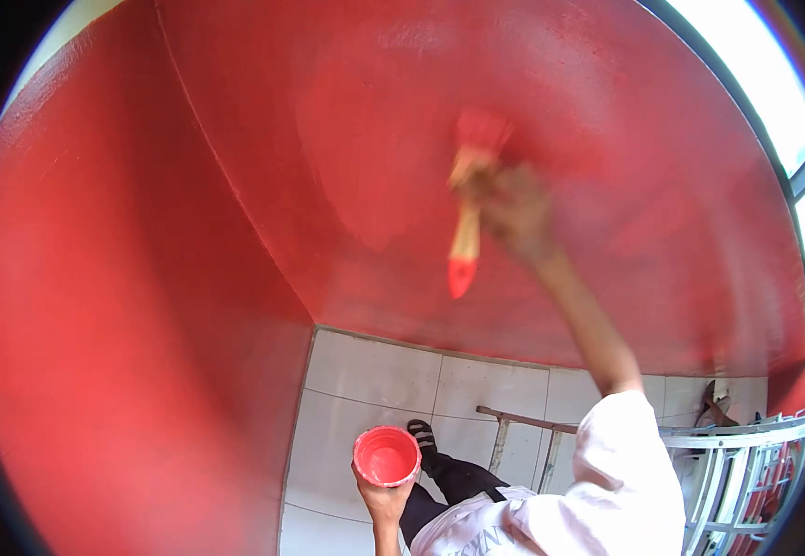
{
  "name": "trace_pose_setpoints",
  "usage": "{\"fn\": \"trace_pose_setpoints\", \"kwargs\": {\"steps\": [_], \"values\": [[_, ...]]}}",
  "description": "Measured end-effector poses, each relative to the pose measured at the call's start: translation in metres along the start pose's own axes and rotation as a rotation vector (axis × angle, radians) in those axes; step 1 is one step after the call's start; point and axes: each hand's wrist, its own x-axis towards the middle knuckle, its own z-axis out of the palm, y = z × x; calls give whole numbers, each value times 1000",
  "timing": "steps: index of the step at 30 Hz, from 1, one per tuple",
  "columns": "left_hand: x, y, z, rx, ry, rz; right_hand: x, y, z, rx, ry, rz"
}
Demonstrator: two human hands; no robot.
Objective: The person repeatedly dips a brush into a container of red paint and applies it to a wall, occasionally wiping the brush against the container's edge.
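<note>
My right hand point(517, 208), smeared by motion, is closed around the wooden handle of a paintbrush point(466, 232). The brush's bristles are red and point up against the red wall point(374, 167), and the handle's lower tip is red too. Low in the view, my left hand point(384, 500) grips a small paint pot point(387, 456) from below. Red paint coats the inside of the pot and its rim is smeared. The pot is held upright, apart from the wall.
A second red wall point(96, 324) meets the first at a corner on the left. White tiles point(374, 366) cover the floor. Metal bars point(523, 422) and a white metal frame point(745, 463) stand at the right, near a bright window point(773, 74). Another person's foot point(710, 398) shows beyond.
</note>
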Motion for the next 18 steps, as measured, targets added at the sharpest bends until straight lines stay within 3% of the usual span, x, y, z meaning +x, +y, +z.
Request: {"fn": "trace_pose_setpoints", "kwargs": {"steps": [1, 2, 3, 5, 6, 7, 11, 14, 16, 18], "values": [[0, 0, 0, 17, -22, 14, -50, -17, 44, 13, -21, -14], [-1, 4, 1, 3, -12, 10, -94, -45, 77, 255, -150, 152], [-2, 8, 3, -14, -2, 7, -128, -69, 83, 34, -329, -12], [-3, 13, 6, -49, 4, 15, -188, -93, 105, 556, -544, 57], [-2, 13, 6, -67, -1, 22, -183, -88, 101, 769, -511, 245], [-1, 14, 6, -83, -4, 24, -173, -79, 88, 818, -454, 305], [-8, 13, 4, 70, 8, 51, -51, 1, -21, 453, -3, 165], [-6, 14, 8, -31, -26, -12, -3, 22, -53, 161, 416, 185], [-5, 21, 12, -9, -44, 13, -30, 14, -37, 132, 193, 172], [-5, 18, 16, 3, -46, 38, -115, -14, 23, 85, -43, 176]]}}
